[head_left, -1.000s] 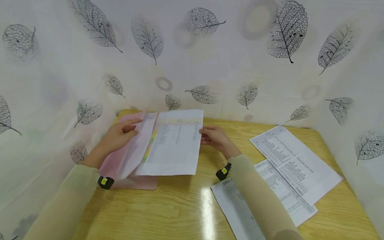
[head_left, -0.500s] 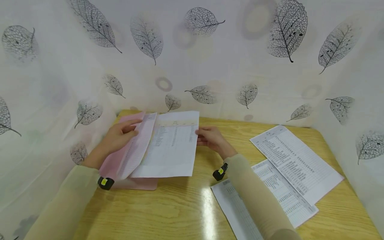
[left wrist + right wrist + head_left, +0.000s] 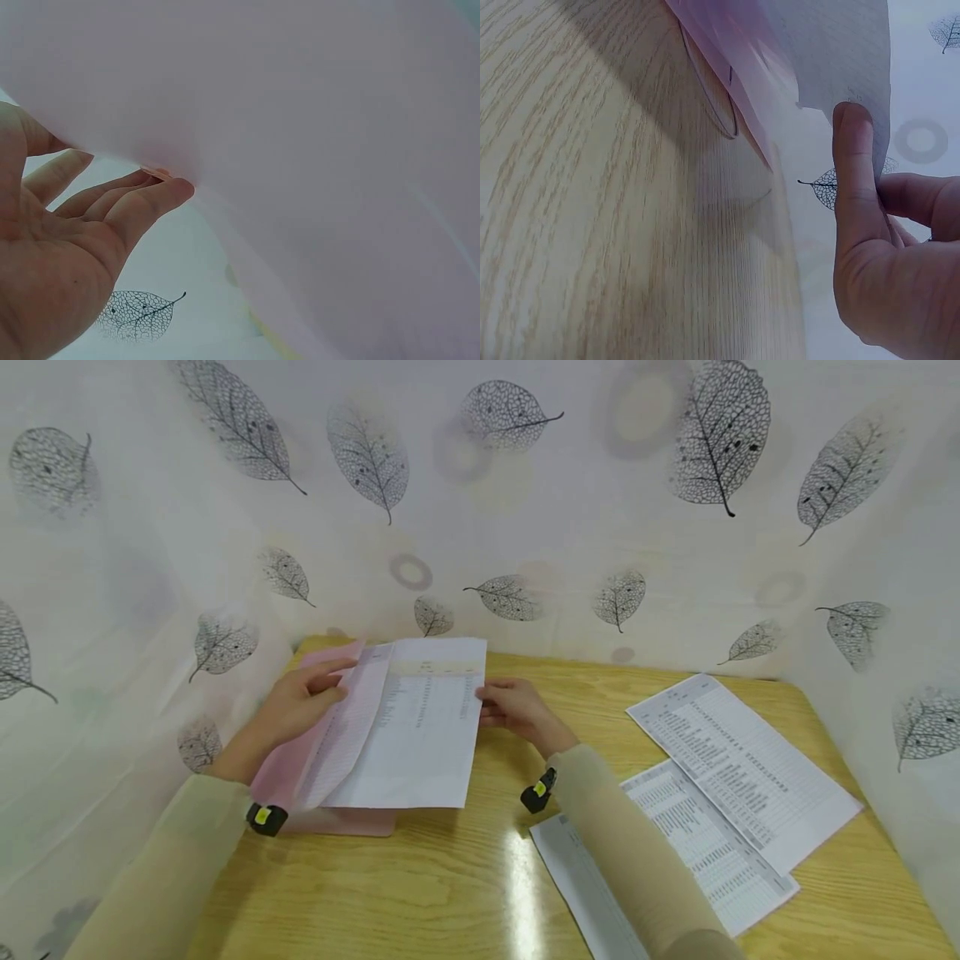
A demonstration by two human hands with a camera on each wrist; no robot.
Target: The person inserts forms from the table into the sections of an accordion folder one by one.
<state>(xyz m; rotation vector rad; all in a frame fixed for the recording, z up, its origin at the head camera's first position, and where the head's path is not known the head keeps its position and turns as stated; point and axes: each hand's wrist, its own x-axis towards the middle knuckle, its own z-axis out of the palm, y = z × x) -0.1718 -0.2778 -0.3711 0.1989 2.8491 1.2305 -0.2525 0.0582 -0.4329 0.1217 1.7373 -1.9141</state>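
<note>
On the left of the table lies a pink folder (image 3: 341, 820), its cover lifted by my left hand (image 3: 296, 703). In the left wrist view, thumb and fingers pinch the edge of the pink cover (image 3: 300, 112). A lined page (image 3: 347, 739) leans against the inside of that cover. My right hand (image 3: 519, 708) pinches the right edge of a white printed sheet (image 3: 416, 760), thumb on one face and fingers on the other. The sheet is raised and slightly tilted, and its left part goes behind the lined page. In the right wrist view, the sheet (image 3: 847, 60) hangs beyond the thumb.
Several printed sheets (image 3: 742, 768) lie overlapping on the right of the wooden table (image 3: 420, 893), partly under my right forearm. A dark thin loop (image 3: 712, 112) hangs by the folder's edge. A leaf-patterned curtain (image 3: 525, 510) encloses the back and sides.
The right hand has moved left with the printed sheet, sliding it farther behind the lined page. Coloured strips at the sheet's left edge are now covered. The left hand has stayed put.
</note>
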